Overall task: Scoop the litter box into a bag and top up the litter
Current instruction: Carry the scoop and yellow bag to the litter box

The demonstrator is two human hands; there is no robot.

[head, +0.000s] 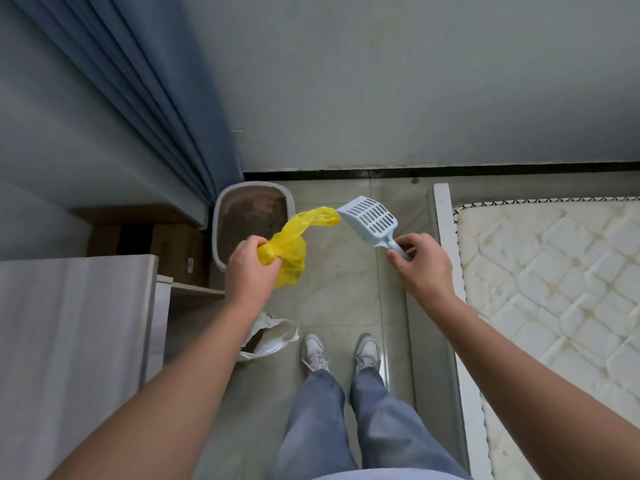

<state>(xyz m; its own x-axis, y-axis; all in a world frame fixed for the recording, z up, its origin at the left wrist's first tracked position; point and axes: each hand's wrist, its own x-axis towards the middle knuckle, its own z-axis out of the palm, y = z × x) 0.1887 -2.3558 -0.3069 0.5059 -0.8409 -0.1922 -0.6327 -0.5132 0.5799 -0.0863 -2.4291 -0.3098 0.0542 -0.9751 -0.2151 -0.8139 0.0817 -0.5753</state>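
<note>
Left hand (250, 263) grips bunched yellow plastic bag (292, 247), frame centre; right hand (420, 261) pinches slotted litter scoop (372, 220) handle. Litter box (221, 216) just beyond.

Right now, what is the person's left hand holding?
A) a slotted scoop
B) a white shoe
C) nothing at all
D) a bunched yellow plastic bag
D: the left hand grips a bunched yellow bag, while the right hand holds the pale blue scoop by its handle.
</note>
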